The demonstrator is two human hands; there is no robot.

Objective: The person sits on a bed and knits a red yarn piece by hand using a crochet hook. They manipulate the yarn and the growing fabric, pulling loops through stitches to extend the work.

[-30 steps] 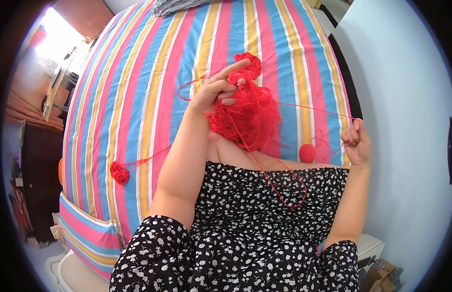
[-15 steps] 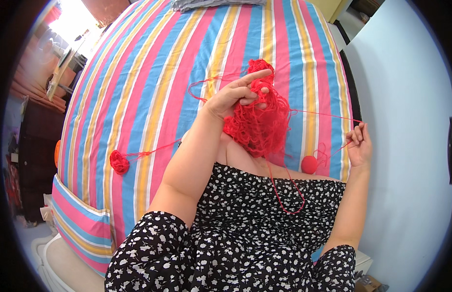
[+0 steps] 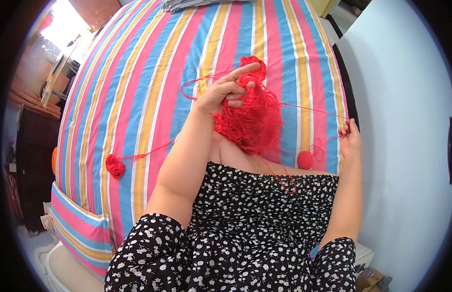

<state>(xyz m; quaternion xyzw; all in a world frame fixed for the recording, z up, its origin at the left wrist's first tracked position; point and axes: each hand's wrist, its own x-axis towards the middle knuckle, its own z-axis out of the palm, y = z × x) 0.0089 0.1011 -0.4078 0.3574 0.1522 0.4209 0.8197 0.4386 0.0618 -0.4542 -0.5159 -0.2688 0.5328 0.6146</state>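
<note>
In the head view, the red yarn loop (image 3: 294,188) over the dress (image 3: 265,209) has shortened. Right fingertips pinch a taut strand from the red yarn tangle (image 3: 252,124) beside the bare leg (image 3: 231,151); left index extended, others curled against the tangle, grip unclear.

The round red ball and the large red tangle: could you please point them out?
Round red ball (image 3: 305,160): head view, middle of its visible side.
Large red tangle (image 3: 252,120): head view, middle of its loose strands.
</note>
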